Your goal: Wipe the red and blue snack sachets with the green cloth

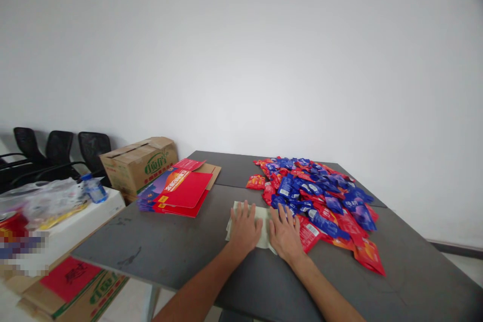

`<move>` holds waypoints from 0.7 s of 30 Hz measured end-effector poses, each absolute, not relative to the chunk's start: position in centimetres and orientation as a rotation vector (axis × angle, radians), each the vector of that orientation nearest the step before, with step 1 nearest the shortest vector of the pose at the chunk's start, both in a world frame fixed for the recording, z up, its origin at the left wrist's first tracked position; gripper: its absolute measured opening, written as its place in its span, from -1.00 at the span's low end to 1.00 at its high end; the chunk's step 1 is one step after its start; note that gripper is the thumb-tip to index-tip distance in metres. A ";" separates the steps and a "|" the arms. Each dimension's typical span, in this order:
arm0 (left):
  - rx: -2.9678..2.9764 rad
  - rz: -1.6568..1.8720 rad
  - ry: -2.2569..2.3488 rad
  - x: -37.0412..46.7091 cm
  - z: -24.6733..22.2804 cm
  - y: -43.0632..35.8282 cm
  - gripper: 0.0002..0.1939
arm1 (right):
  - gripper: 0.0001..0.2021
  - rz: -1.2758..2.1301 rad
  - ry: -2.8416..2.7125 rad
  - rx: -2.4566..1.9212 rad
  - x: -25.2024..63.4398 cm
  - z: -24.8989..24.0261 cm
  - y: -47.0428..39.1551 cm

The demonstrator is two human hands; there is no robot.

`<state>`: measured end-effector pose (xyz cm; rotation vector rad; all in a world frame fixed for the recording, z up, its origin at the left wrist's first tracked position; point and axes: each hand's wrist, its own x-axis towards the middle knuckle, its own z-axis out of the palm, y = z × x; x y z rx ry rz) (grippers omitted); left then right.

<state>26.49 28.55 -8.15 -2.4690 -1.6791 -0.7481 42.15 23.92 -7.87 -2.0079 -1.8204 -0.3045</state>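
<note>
My left hand (243,229) and my right hand (286,235) lie flat, side by side, on a pale greenish folded cloth (265,216) on the dark tabletop. Their fingers are stretched out and a little apart, pressing on the cloth, and neither grasps anything. Parts of the cloth are hidden under the palms. Just beyond and to the right of my right hand spreads a heap of small red and blue snack packets (315,188). One red packet (310,234) lies close beside my right hand.
Flat red and purple printed cartons (184,188) are stacked at the table's left side. A brown cardboard box (139,166) stands behind them. Further left are a water bottle (94,188), plastic bags (53,201) and black chairs (94,148). A white wall (241,60) rises behind the table (169,246).
</note>
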 end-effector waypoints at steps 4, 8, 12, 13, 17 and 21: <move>-2.369 -0.707 -1.700 22.5 -7.2 29.5 -0.41 | -0.49 -0.310 -1.845 -1.941 40.3 -7.0 25.0; -2.235 -0.698 -1.746 18.1 -6.6 30.6 -0.43 | -0.50 -0.233 -1.908 -1.823 36.1 -6.1 27.1; -2.150 -0.690 -1.770 14.1 -6.6 31.1 -0.42 | -0.52 -0.093 -1.945 -1.709 30.6 -5.8 29.6; -2.132 -0.687 -1.773 13.1 -6.6 31.3 -0.42 | -0.52 -0.056 -1.952 -1.679 29.3 -6.0 30.2; -2.056 -0.664 -1.792 9.2 -6.5 31.9 -0.39 | -0.53 0.110 -1.967 -1.538 24.1 -6.5 32.7; -1.989 -0.632 -1.842 5.7 -6.4 32.6 -0.37 | -0.57 0.398 -1.851 -1.448 19.6 -6.4 34.6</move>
